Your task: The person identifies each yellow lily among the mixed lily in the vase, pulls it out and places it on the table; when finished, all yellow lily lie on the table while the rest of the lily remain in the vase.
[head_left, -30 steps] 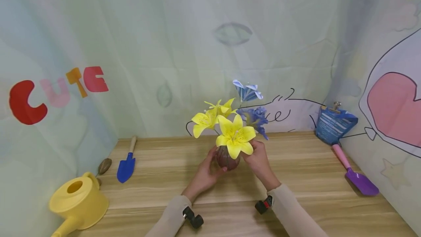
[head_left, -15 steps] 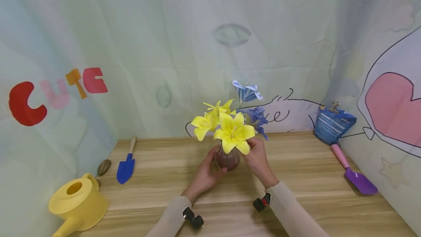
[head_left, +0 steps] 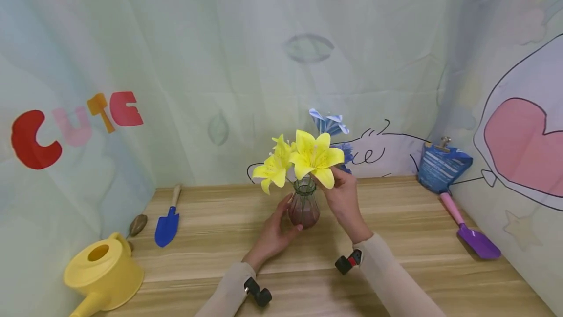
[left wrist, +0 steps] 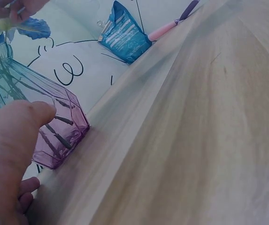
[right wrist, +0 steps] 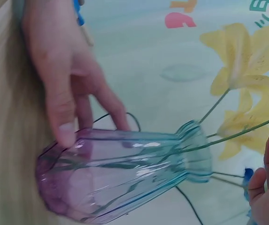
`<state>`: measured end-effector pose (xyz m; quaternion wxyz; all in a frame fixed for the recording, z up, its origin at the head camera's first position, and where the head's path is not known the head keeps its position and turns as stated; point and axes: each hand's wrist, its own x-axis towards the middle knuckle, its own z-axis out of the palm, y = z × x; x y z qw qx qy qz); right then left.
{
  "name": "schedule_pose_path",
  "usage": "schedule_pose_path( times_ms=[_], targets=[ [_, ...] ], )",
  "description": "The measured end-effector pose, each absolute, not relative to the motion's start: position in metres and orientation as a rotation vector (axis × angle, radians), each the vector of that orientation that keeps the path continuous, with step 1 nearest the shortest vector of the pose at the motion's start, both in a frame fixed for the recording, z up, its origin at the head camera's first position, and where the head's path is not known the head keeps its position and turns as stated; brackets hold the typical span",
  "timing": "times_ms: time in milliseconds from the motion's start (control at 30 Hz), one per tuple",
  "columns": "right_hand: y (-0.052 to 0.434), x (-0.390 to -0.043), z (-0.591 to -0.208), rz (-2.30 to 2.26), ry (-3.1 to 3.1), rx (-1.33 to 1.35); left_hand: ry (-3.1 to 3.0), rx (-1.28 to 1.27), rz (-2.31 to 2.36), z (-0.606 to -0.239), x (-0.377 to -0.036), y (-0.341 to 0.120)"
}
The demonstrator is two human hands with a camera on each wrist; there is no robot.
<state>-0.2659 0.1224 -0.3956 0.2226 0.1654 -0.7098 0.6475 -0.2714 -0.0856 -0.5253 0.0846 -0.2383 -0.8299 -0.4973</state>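
Left hand (head_left: 274, 231) steadies vase (head_left: 303, 208); blue flowers (head_left: 330, 122) behind, seemingly inside.

A light wooden surface (head_left: 409, 239) meets a pale green fabric backdrop (head_left: 246, 53) behind it. Colourful letters (head_left: 75, 124) sit left on the backdrop; a pink heart drawing (head_left: 523, 146) is right.

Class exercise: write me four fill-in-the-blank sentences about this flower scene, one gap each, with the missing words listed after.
1. The left hand holds the glass ____ on the wooden table.
2. The right hand pinches the stem of a ____ lily.
3. The watering can is coloured ____.
4. The purple trowel has a ____ handle.

Missing words: vase; yellow; yellow; pink
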Motion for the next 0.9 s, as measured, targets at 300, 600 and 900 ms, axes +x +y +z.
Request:
schedule_pose_path(
  times_ms=[300,600,900],
  targets=[
    [0.125,-0.260,-0.375,1.799,-1.940,0.441,-2.521,-0.694,-1.461,-0.527,-0.273,-0.085],
    [0.136,-0.251,-0.355,1.777,-1.874,0.416,-2.567,-0.674,-1.415,-0.528,-0.275,-0.084],
    [0.150,-0.245,-0.343,1.821,-1.729,0.388,-2.616,-0.583,-1.454,-0.525,-0.272,-0.083]
  ],
)
